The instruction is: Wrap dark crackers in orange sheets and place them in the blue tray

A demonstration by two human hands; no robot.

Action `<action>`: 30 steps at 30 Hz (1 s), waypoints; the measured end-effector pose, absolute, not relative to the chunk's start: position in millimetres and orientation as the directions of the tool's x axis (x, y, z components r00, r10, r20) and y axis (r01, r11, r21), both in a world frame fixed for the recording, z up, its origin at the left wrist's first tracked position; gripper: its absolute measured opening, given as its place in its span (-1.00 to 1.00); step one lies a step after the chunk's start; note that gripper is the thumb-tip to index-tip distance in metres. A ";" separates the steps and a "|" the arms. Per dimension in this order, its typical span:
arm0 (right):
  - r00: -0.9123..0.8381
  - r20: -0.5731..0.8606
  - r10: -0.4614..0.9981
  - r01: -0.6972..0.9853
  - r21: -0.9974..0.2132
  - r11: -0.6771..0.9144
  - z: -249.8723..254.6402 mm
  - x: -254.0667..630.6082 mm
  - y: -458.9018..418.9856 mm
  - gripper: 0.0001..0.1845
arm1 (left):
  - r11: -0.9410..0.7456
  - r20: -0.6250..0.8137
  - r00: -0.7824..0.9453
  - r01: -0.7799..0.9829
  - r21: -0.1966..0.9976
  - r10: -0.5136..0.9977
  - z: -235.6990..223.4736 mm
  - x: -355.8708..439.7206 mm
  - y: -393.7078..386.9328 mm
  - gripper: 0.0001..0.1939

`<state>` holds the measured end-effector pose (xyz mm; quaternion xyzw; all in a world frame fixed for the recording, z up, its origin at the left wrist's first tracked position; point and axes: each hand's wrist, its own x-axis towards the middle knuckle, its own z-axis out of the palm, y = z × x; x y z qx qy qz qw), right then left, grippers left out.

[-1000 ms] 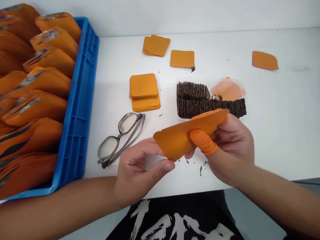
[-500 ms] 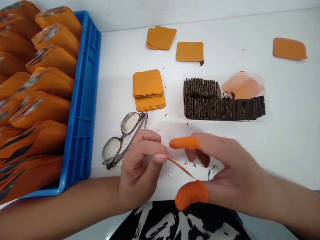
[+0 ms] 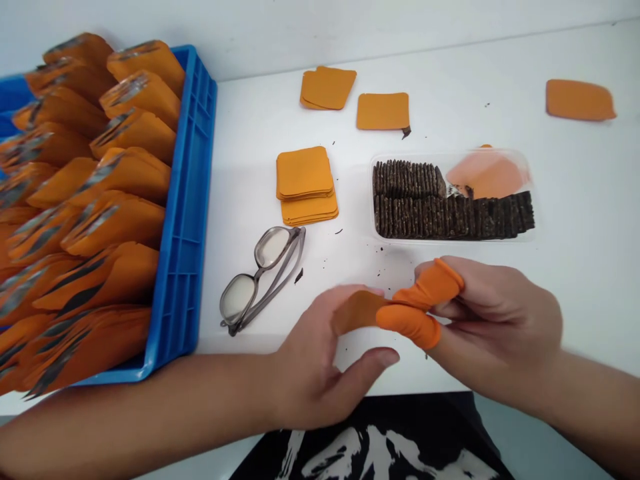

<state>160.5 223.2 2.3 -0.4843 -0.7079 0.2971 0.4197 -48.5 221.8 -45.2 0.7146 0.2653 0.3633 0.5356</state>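
My right hand [image 3: 495,313] wears orange finger cots on its thumb and index finger. Those two fingers pinch one end of a small orange card [image 3: 357,312]. My left hand [image 3: 317,373] lies around the card's other end, its thumb apart and its fingers partly hidden behind the card. Beyond my hands, a clear plastic tray [image 3: 453,241] contains rows of thin dark brown squares [image 3: 425,217]. Left of that tray are two piles of orange cards [image 3: 304,172], one partly over the other.
A blue crate [image 3: 187,220] full of orange packets [image 3: 133,173] stands at the left. Folded glasses [image 3: 257,273] lie beside it. More loose orange cards [image 3: 383,111] lie at the back, one card [image 3: 580,100] far right. Dark crumbs dot the white table [image 3: 590,253].
My right finger and thumb have closed on one end of the card. My left thumb has come off it, and that hand has opened around the card. The view has shifted slightly left.
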 end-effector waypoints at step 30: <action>-0.302 0.290 0.908 0.504 -0.760 0.410 -9.6 145.8 217.6 -0.76 | -0.391 0.376 0.397 -0.046 0.919 0.837 -50.7 -37.3 225.0 -0.33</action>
